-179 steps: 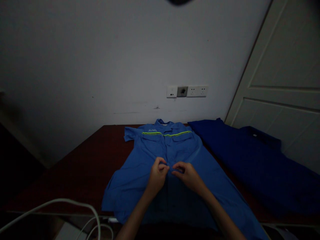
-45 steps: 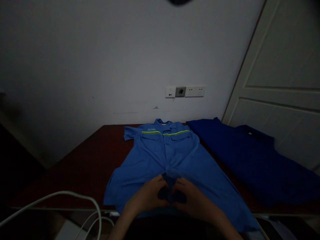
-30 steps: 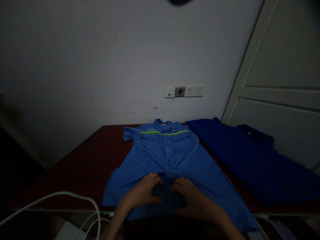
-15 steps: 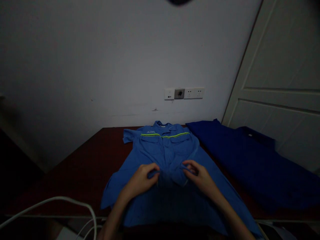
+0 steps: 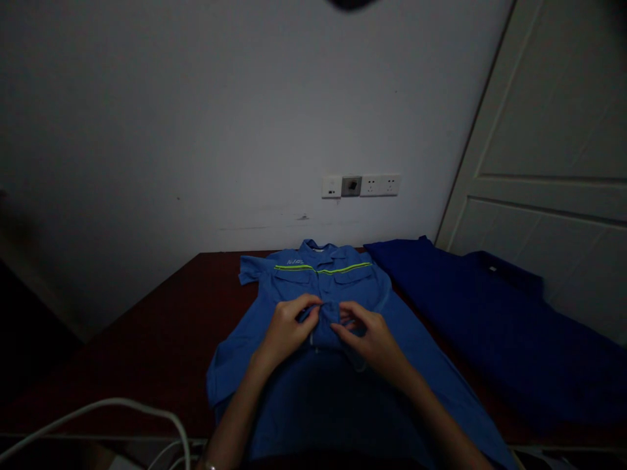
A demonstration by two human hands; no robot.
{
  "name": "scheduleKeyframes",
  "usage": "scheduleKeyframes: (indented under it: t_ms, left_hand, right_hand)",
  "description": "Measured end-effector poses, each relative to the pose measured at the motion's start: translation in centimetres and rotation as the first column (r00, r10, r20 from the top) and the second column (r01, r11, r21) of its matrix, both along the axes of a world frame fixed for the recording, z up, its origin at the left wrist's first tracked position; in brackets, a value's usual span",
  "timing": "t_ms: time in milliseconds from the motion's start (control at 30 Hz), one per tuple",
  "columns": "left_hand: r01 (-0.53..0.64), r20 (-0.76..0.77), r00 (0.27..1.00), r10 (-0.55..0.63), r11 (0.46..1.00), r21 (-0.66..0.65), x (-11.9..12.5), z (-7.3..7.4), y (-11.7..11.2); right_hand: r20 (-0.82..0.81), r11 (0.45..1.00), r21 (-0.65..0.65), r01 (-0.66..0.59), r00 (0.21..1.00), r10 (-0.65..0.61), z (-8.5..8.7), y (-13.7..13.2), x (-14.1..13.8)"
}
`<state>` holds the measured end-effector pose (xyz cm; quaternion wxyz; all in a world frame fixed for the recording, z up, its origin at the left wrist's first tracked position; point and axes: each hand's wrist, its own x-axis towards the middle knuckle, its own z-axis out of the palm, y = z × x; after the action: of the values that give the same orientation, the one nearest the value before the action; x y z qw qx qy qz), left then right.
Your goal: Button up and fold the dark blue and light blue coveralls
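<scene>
A light blue short-sleeved work shirt [image 5: 289, 307] lies front up on the dark red table, its collar toward the wall and a yellow-green stripe across the chest. At its front opening, my left hand [image 5: 292, 324] pinches a fold of the cloth between thumb and fingers. Close by on the other side, my right hand [image 5: 362, 328] has its thumb and fingertips closed on the front edge of the same shirt. Between the hands the fabric is lifted and bunched. Any button there is too dark to make out.
A darker blue garment [image 5: 455, 313] with a collar is spread to the right. A white cable [image 5: 122, 403] loops over the table's [image 5: 161, 326] front left edge. Wall sockets [image 5: 372, 186] sit above the table, and a pale panelled door [image 5: 548, 189] stands at right.
Both hands have moved closer together and farther up the shirt front, bringing the two pinched edges of cloth together at the middle.
</scene>
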<state>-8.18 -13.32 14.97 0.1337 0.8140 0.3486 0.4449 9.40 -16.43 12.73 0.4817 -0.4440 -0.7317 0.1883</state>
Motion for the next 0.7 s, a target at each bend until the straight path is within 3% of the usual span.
scheduleKeyframes:
  t_ms: [133,267,467,700]
  left_hand:
    - [0.033,0.043,0.999,-0.032,0.999,-0.024,-0.2,-0.1,-0.3]
    - [0.177,0.061,0.983,-0.172,0.978,-0.107,-0.7,0.2,-0.8]
    - [0.076,0.111,0.992,-0.058,0.984,-0.164,-0.3,0.1,-0.2]
    - [0.19,0.123,0.979,-0.164,0.952,-0.241,0.8,-0.8,0.4]
  right_hand:
    - [-0.045,1.0,0.016,0.008,0.999,-0.007,-0.6,0.8,-0.1]
    - [-0.111,1.0,0.003,0.017,0.994,-0.016,-0.7,0.9,0.0]
    - [-0.171,1.0,-0.016,0.02,0.985,-0.023,-0.4,1.0,-0.2]
    - [-0.335,0.989,-0.135,-0.054,0.942,0.005,-0.7,1.2,-0.3]
